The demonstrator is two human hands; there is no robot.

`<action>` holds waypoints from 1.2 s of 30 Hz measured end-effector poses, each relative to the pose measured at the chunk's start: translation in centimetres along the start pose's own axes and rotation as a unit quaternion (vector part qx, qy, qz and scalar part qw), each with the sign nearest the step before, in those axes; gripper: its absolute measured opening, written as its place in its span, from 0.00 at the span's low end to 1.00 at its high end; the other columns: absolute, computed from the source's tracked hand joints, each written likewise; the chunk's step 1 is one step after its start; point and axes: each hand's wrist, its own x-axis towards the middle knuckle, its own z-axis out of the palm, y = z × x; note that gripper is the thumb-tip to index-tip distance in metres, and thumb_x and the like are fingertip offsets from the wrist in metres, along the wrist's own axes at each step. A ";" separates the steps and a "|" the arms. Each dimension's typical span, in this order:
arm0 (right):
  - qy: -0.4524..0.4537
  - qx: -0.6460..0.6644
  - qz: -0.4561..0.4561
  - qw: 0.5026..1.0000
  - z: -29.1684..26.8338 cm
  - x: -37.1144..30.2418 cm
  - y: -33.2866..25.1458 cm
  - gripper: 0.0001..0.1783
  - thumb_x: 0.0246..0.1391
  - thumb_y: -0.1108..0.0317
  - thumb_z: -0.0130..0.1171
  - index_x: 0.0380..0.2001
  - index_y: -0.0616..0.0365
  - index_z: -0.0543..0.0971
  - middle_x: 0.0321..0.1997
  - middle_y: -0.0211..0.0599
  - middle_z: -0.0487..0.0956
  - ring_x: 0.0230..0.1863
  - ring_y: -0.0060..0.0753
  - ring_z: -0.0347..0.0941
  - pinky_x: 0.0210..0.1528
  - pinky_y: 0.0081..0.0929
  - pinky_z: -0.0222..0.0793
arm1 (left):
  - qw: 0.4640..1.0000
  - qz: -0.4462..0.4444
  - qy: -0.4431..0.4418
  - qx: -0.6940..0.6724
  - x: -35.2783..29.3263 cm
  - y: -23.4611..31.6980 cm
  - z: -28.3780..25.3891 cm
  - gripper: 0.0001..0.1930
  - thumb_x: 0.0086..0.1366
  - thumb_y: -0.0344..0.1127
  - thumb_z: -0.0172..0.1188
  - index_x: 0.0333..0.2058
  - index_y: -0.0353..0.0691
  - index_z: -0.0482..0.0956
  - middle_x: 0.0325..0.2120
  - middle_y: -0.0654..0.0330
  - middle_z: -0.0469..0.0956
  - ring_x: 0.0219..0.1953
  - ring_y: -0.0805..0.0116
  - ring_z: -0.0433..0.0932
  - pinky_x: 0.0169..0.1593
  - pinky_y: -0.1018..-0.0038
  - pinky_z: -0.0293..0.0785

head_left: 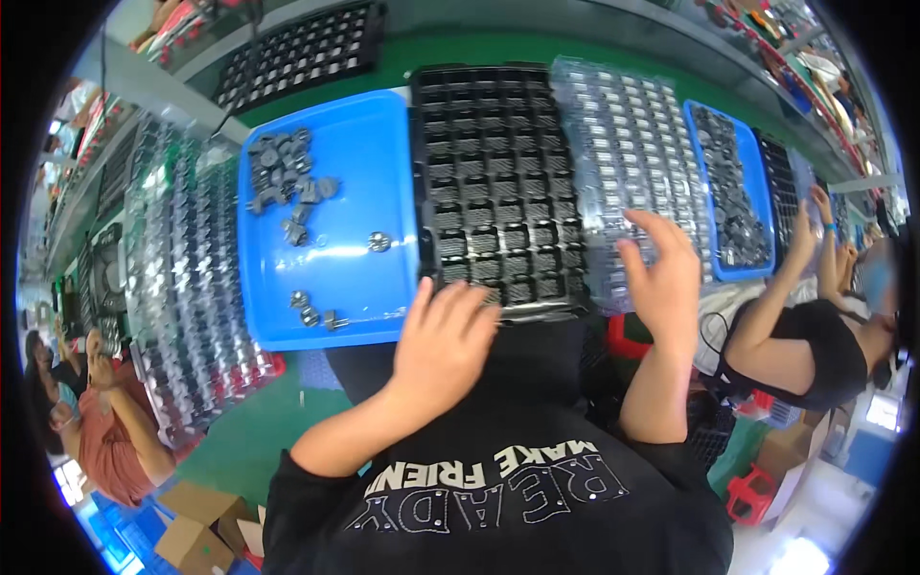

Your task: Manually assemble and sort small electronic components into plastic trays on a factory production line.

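Observation:
My left hand lies at the near edge of a black plastic tray, its fingers stretched out and holding nothing visible. That tray has rows of square pockets. On its left, a blue tray carries small grey metal parts with round heads: a heap of them at the back, a single part near the right side and a few at the front. My right hand hovers over the near part of a stack of clear blister trays, thumb and index finger apart, with nothing visible between them.
Right of the clear stack stands another blue tray full of grey parts. More clear trays are stacked at the left. A black tray lies at the back. Co-workers sit on both sides. Cardboard boxes and a red stool are on the floor.

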 end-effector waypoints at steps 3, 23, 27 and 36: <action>-0.073 0.031 -0.024 0.997 -0.8 -0.7 -2.9 0.27 0.45 0.72 0.71 0.52 0.57 0.81 0.48 0.46 0.82 0.51 0.52 0.77 0.59 0.41 0.70 | 0.998 -0.019 -0.013 -0.050 -0.1 0.6 -1.0 0.25 0.52 0.35 0.73 0.51 0.45 0.81 0.58 0.54 0.74 0.61 0.51 0.72 0.67 0.51 0.65; -0.149 -0.122 -0.116 0.974 6.1 -5.3 -9.1 0.46 0.28 0.75 0.77 0.59 0.43 0.79 0.50 0.34 0.75 0.52 0.45 0.69 0.54 0.40 0.69 | 0.996 -0.074 0.055 0.012 -5.0 -7.6 -3.5 0.16 0.40 0.26 0.71 0.32 0.47 0.85 0.32 0.67 0.80 0.35 0.64 0.77 0.37 0.67 0.68; -0.148 -0.175 -0.140 0.963 5.9 -6.0 -9.3 0.45 0.31 0.71 0.77 0.61 0.44 0.77 0.50 0.36 0.75 0.53 0.45 0.69 0.55 0.41 0.68 | 0.994 -0.065 0.084 0.002 -5.0 -7.4 -5.0 0.17 0.42 0.27 0.70 0.35 0.49 0.84 0.32 0.68 0.78 0.37 0.65 0.77 0.39 0.67 0.68; -0.179 -0.104 -0.117 0.971 5.4 -5.4 -9.8 0.48 0.32 0.70 0.78 0.63 0.47 0.75 0.53 0.38 0.74 0.55 0.46 0.68 0.58 0.42 0.66 | 0.997 -0.073 0.032 0.014 -5.0 -7.0 -3.9 0.18 0.43 0.29 0.71 0.37 0.48 0.84 0.34 0.67 0.78 0.39 0.64 0.77 0.41 0.67 0.69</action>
